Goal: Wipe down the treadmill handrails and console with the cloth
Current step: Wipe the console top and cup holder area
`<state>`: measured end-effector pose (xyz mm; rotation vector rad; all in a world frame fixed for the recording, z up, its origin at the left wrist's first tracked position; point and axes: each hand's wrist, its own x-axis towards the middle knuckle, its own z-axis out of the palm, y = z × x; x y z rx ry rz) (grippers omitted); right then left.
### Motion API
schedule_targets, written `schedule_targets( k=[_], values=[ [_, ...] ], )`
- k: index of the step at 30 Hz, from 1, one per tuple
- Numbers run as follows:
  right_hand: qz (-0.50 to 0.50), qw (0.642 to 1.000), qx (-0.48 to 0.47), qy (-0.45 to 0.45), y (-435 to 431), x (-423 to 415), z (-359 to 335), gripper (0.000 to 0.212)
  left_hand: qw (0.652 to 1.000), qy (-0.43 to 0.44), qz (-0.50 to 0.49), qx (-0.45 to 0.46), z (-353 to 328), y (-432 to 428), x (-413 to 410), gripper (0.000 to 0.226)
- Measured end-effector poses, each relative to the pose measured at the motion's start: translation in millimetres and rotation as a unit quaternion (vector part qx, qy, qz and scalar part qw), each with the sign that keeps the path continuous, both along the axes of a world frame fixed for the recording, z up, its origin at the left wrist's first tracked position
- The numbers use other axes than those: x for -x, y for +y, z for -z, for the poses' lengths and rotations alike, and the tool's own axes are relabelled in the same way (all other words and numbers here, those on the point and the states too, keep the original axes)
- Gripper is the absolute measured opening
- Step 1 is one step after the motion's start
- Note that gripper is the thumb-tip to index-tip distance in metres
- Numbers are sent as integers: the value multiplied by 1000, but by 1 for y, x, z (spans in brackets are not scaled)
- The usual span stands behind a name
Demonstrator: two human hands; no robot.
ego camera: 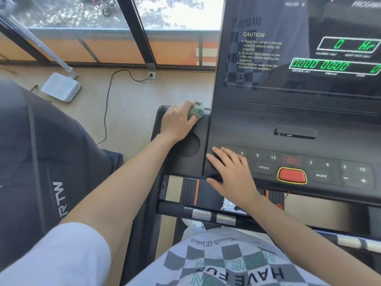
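I have the left hand [177, 122] gripping the green cloth [196, 111] at the console's [268, 124] far-left corner, right hand [231, 174] flat, fingers spread, by the keypad [309, 164], window [82, 13] beyond.

A beige floor [132, 112] runs to a window [181, 13] with black frame posts; leafy trees show through the glass, and an orange panel [115, 48] lies along below it. A black cable [106, 112] snakes across the floor to a white socket [152, 75] at the foot of one post. Near it sits a flat white box [60, 87] with a grey pole [41, 42] rising from it (what it belongs to is unclear). At left looms a dark padded shape [41, 151] lettered "RTW". At the bottom, a white shirt [226, 261] with grey checks reads "HAVE FUN".
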<state>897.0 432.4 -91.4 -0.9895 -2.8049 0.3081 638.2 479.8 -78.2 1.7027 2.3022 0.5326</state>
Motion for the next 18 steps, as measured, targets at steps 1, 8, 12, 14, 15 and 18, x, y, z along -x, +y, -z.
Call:
schedule_targets(
  k=[1, 8, 12, 14, 15, 18],
  values=[
    [1, 1000, -1, 3, -1, 0, 0, 70, 1000, 6, -12, 19, -2, 2, 8, 30],
    [4, 1000, 0, 6, -2, 1, 1, 68, 978, -71, -145, 131, -5, 1, 64, 37],
    [7, 1000, 3, 6, -2, 1, 1, 68, 955, -194, -189, 121, 4, 2, 71, 40],
    [7, 1000, 6, 11, -3, 1, 1, 69, 943, -238, -201, 117, 6, 6, 73, 40],
    [9, 1000, 7, 14, -3, 2, 1, 69, 938, -254, -204, 121, 7, 9, 74, 38],
    [14, 1000, 9, 20, -3, 2, 1, 70, 946, -234, -163, 156, 3, 17, 74, 23]
  ],
)
